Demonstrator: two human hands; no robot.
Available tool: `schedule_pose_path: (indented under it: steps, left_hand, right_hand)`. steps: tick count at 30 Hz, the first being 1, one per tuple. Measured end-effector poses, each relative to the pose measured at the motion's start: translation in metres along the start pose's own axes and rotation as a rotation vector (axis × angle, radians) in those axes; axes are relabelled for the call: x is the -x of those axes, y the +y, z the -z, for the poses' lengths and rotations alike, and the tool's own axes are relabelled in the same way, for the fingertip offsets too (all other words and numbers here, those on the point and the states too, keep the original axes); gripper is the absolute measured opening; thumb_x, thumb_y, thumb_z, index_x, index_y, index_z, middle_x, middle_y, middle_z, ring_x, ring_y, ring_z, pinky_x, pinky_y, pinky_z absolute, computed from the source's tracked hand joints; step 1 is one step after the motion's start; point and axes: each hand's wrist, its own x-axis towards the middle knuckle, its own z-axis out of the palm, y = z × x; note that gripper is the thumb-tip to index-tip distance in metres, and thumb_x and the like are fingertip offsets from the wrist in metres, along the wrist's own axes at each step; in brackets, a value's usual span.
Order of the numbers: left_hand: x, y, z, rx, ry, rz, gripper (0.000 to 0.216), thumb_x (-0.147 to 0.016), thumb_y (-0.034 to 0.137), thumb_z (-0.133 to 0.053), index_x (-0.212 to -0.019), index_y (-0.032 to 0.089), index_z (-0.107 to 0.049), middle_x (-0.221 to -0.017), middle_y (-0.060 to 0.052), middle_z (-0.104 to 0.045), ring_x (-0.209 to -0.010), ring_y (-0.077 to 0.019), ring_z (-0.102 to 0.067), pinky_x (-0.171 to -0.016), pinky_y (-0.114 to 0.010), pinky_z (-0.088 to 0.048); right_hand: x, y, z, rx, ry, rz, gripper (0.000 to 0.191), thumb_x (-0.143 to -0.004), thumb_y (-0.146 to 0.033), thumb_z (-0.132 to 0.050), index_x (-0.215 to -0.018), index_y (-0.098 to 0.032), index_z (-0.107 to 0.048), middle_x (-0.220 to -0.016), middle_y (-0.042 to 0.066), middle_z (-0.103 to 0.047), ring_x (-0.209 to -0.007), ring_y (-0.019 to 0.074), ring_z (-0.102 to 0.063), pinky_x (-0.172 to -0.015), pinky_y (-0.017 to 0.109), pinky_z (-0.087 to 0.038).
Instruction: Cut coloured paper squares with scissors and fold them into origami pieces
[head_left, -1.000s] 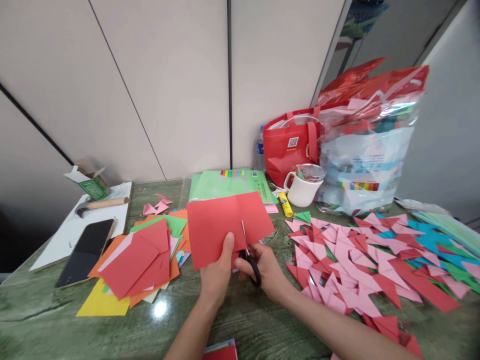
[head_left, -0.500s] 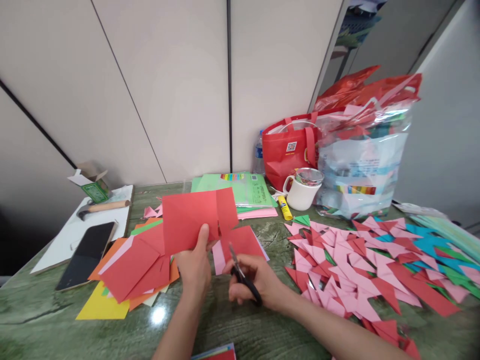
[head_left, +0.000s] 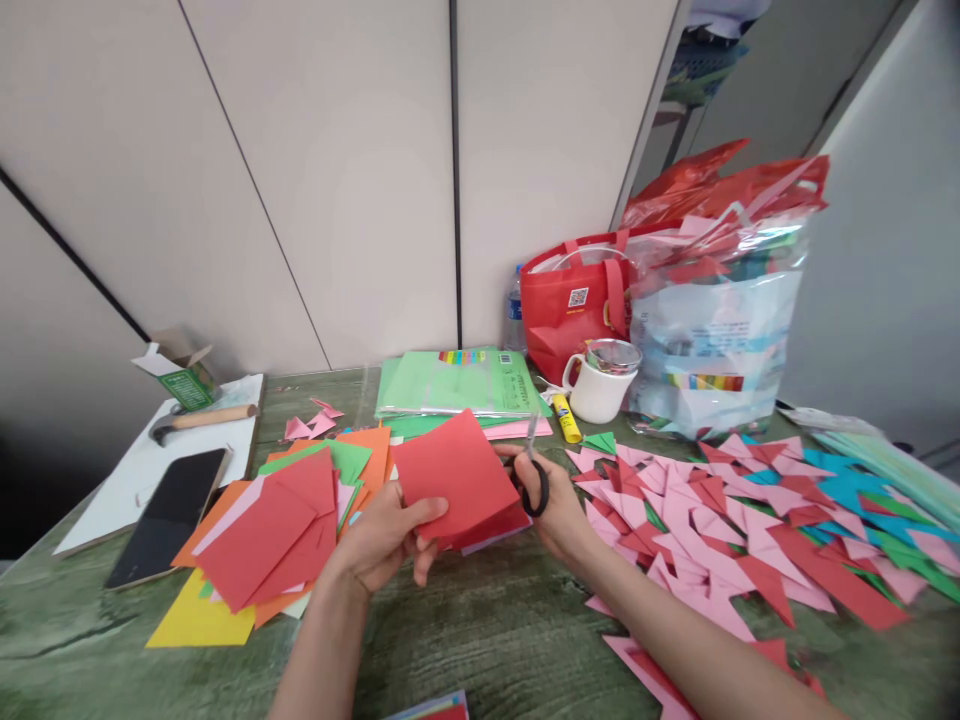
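Observation:
My left hand [head_left: 390,535] pinches a piece of red paper [head_left: 454,475], thumb on top and fingers underneath. The paper is tilted, with one corner pointing away from me. Below its right edge show more red paper and a lilac edge; whether these are held too, I cannot tell. My right hand [head_left: 559,500] is closed around black-handled scissors [head_left: 535,490], whose blades point up and away. Its fingertips are close to the right edge of the red paper, and whether they touch it is unclear. Left of my left hand lies a loose pile of coloured paper [head_left: 259,530], red on top.
Folded pink and red paper pieces [head_left: 690,520] spread over the right side. At the back are a green paper pack [head_left: 465,380], a glue stick [head_left: 566,420], a white mug [head_left: 602,395], a red bag [head_left: 566,310] and a plastic bag [head_left: 712,340]. A phone [head_left: 169,515] and hammer [head_left: 202,420] lie left.
The red paper has come down and to the right and is turned at an angle. My right hand has moved up and right, and the scissors now stand beside the paper.

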Motion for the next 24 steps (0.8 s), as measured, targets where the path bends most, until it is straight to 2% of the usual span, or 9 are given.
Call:
schedule_pose_path:
  steps: [3, 6, 10, 13, 16, 18, 20, 23, 24]
  left_hand:
    - [0.001, 0.001, 0.005, -0.056, 0.007, 0.041, 0.035, -0.065, 0.041, -0.073, -0.056, 0.013, -0.053, -0.033, 0.006, -0.042, -0.023, -0.0026, -0.031, -0.025, -0.012, -0.017]
    - [0.000, 0.003, 0.009, 0.054, 0.039, -0.038, 0.044, -0.064, 0.052, -0.071, -0.058, 0.012, -0.056, -0.032, 0.007, -0.039, -0.025, 0.0008, -0.024, -0.028, -0.010, -0.013]
    - [-0.006, 0.001, 0.003, 0.270, 0.191, -0.243, 0.047, -0.054, 0.057, -0.075, -0.072, 0.015, -0.066, -0.042, 0.004, -0.051, -0.037, -0.0066, -0.047, -0.039, -0.015, -0.039]
    - [-0.012, -0.008, -0.011, 0.105, 0.274, -0.376, 0.042, -0.048, 0.042, -0.082, -0.079, 0.017, -0.068, -0.068, -0.004, -0.068, -0.067, -0.0201, -0.065, -0.066, -0.030, -0.053]
    - [-0.016, -0.022, -0.026, -0.205, 0.243, -0.485, 0.036, -0.055, 0.029, -0.081, -0.087, 0.019, -0.069, -0.087, -0.007, -0.071, -0.097, -0.0257, -0.062, -0.093, -0.039, -0.043]
    - [-0.018, -0.030, -0.034, -0.318, 0.240, -0.478, 0.036, -0.057, 0.026, -0.080, -0.092, 0.021, -0.068, -0.094, -0.007, -0.070, -0.107, -0.0267, -0.058, -0.101, -0.042, -0.036]
    - [-0.021, -0.035, -0.039, -0.280, 0.340, -0.447, 0.037, -0.062, 0.030, -0.077, -0.096, 0.020, -0.067, -0.101, -0.009, -0.069, -0.109, -0.0274, -0.057, -0.100, -0.043, -0.037]
    - [-0.027, -0.033, -0.040, -0.009, 0.584, -0.442, 0.039, -0.069, 0.039, -0.071, -0.102, 0.019, -0.065, -0.112, -0.011, -0.065, -0.107, -0.0277, -0.059, -0.093, -0.042, -0.045]
    - [-0.028, -0.030, -0.039, 0.094, 0.595, -0.454, 0.041, -0.069, 0.040, -0.070, -0.103, 0.019, -0.064, -0.113, -0.011, -0.064, -0.105, -0.0279, -0.060, -0.091, -0.042, -0.047]
  right_hand:
    - [0.000, 0.001, 0.001, -0.105, -0.179, -0.182, 0.035, -0.065, -0.040, -0.075, -0.084, -0.015, -0.062, -0.072, 0.001, -0.065, -0.065, 0.0149, -0.060, -0.063, 0.026, -0.047]
    - [-0.001, 0.000, 0.002, -0.210, -0.221, -0.295, 0.036, -0.053, -0.026, -0.082, -0.081, -0.017, -0.061, -0.065, -0.003, -0.063, -0.056, 0.0122, -0.058, -0.053, 0.022, -0.045]
    - [-0.005, 0.001, 0.006, -0.431, -0.129, -0.370, 0.032, -0.054, -0.025, -0.081, -0.079, -0.019, -0.061, -0.073, -0.002, -0.068, -0.061, 0.0148, -0.064, -0.052, 0.024, -0.049]
    - [-0.008, 0.003, 0.006, -0.585, 0.025, -0.402, 0.026, -0.055, -0.022, -0.080, -0.073, -0.019, -0.062, -0.073, -0.003, -0.070, -0.063, 0.0138, -0.065, -0.059, 0.026, -0.054]
    - [-0.008, 0.006, 0.002, -0.659, 0.120, -0.386, 0.026, -0.052, -0.015, -0.082, -0.066, -0.019, -0.061, -0.065, -0.006, -0.069, -0.059, 0.0102, -0.063, -0.065, 0.025, -0.055]
    - [-0.006, 0.006, -0.002, -0.627, 0.143, -0.341, 0.027, -0.050, -0.015, -0.083, -0.065, -0.018, -0.060, -0.061, -0.006, -0.066, -0.057, 0.0092, -0.061, -0.067, 0.025, -0.055]
    - [-0.003, 0.005, -0.006, -0.543, 0.153, -0.277, 0.028, -0.050, -0.017, -0.084, -0.065, -0.017, -0.061, -0.059, -0.005, -0.065, -0.056, 0.0096, -0.060, -0.066, 0.026, -0.055]
    - [0.003, 0.003, -0.009, -0.392, 0.129, -0.170, 0.030, -0.053, -0.025, -0.084, -0.070, -0.016, -0.061, -0.062, -0.003, -0.065, -0.059, 0.0120, -0.062, -0.068, 0.030, -0.054]
    - [0.004, 0.003, -0.010, -0.338, 0.107, -0.147, 0.031, -0.055, -0.028, -0.083, -0.073, -0.016, -0.060, -0.065, -0.002, -0.066, -0.060, 0.0131, -0.063, -0.069, 0.031, -0.054]
